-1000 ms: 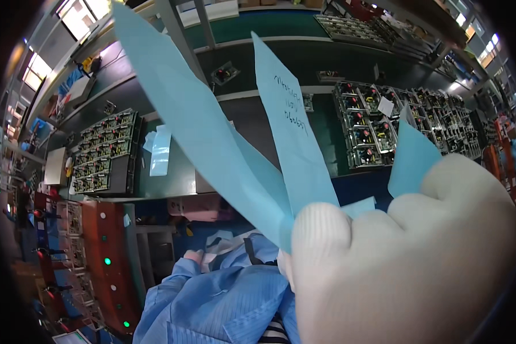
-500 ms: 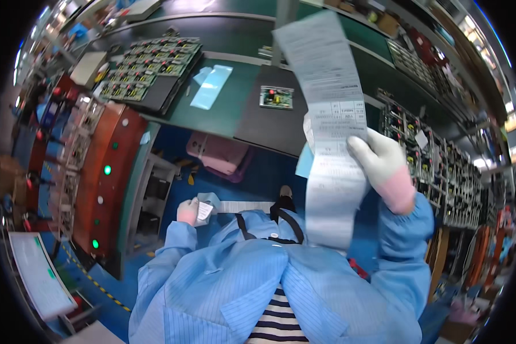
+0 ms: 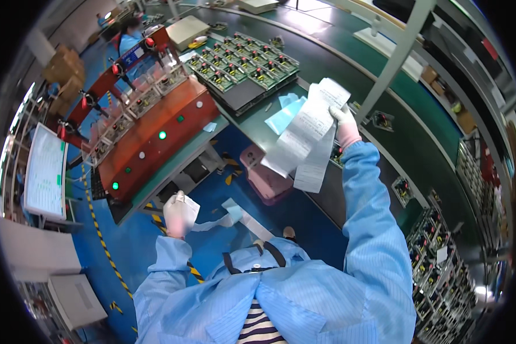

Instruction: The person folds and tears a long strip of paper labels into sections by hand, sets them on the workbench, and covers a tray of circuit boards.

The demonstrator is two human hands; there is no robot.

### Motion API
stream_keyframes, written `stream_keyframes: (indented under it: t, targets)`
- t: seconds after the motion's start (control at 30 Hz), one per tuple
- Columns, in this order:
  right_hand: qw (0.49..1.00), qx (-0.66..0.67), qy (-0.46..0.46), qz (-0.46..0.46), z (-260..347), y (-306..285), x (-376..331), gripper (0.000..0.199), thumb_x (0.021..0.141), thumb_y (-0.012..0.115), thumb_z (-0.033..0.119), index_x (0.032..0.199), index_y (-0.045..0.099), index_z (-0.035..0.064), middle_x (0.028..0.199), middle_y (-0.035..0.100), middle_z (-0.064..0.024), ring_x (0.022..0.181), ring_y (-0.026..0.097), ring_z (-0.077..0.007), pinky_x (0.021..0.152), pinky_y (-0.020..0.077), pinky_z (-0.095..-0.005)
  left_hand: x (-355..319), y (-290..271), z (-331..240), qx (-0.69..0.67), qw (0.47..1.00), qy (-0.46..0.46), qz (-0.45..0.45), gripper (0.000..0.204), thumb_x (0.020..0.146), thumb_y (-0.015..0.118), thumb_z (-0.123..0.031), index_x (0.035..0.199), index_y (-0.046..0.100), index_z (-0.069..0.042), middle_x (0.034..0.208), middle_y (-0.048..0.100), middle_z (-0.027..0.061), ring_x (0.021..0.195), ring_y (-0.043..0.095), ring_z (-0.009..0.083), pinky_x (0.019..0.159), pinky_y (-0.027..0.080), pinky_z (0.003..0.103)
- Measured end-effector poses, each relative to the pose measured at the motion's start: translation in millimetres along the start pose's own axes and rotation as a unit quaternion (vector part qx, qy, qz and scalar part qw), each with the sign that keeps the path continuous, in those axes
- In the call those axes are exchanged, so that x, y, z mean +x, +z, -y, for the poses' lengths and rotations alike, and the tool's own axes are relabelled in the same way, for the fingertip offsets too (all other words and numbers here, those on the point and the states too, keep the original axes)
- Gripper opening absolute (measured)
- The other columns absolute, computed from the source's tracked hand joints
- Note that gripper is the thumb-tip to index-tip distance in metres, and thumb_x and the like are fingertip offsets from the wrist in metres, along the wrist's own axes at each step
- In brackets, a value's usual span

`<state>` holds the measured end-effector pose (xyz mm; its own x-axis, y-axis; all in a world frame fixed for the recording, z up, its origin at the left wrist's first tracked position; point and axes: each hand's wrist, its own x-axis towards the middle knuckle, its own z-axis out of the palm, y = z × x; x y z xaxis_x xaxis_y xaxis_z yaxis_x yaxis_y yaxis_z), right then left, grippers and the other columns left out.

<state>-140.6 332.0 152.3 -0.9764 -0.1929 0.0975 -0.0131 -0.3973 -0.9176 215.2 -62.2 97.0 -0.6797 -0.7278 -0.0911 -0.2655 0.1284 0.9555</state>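
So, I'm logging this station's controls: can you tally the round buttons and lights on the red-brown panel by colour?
White buttons: 2
Dark green buttons: 2
Bright green lights: 2
Total: 6

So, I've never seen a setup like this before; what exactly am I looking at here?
There's no robot: these are a person's own gloved hands, seen in a wide fisheye view from a camera worn on the head, looking down, so straight edges bend. The left hand holds a small white printed paper. The right hand holds long white printed paper strips. On the green flat workbench lie a light-blue glossy sheet and rows of green circuit boards. A red-brown boxy console with round lights stands toward the left.
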Motion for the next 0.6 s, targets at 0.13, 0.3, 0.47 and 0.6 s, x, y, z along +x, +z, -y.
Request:
stream_keyframes:
  t: [0.13, 0.3, 0.47, 0.6]
  targets:
    - [0.999, -0.015, 0.037, -0.013, -74, -43, 57, 0.051, 0.083, 0.059, 0.003, 0.133, 0.046, 0.0005, 0.126, 0.056, -0.0103, 0.114, 0.053, -0.0224, 0.099, 0.04, -0.034, -23, -9, -51, 0.021, 0.994, 0.039, -0.1, 0.031, 0.095, 0.057, -0.028, 0.082, 0.065, -0.001, 0.072, 0.061, 0.0026, 0.065, 0.054, 0.0083, 0.061, 0.044, 0.026]
    - [0.602, -0.774, 0.039, 0.194, -137, -174, 109, 0.026, 0.085, 0.057, 0.014, 0.107, 0.066, 0.0051, 0.103, 0.064, -0.0247, 0.098, 0.061, -0.0392, 0.088, 0.0491, -0.0439, 8, 3, -112, 0.01, 0.984, 0.068, -0.164, 0.034, 0.095, 0.056, -0.031, 0.097, 0.068, 0.001, 0.087, 0.067, 0.0049, 0.077, 0.058, 0.0105, 0.071, 0.046, 0.027]
    - [0.829, -0.496, -0.144, -0.213, -83, 3, 21, 0.046, 0.088, 0.059, 0.021, 0.127, 0.049, -0.0017, 0.118, 0.057, -0.0241, 0.106, 0.058, -0.0324, 0.09, 0.048, -0.038, 6, 4, -158, -0.115, 0.954, 0.051, -0.274, 0.034, 0.093, 0.06, -0.031, 0.104, 0.069, 0.0, 0.095, 0.066, 0.002, 0.082, 0.059, 0.0085, 0.074, 0.045, 0.022]
    - [0.874, -0.296, -0.1, 0.372, -44, 149, -82, 0.064, 0.078, 0.071, 0.039, 0.131, 0.053, 0.0071, 0.128, 0.054, -0.0163, 0.118, 0.05, -0.0294, 0.099, 0.0403, -0.0401, 1, 15, -175, -0.122, 0.943, 0.128, -0.28, 0.033, 0.093, 0.062, -0.028, 0.107, 0.068, 0.0, 0.099, 0.067, 0.0032, 0.085, 0.062, 0.0088, 0.075, 0.047, 0.022]
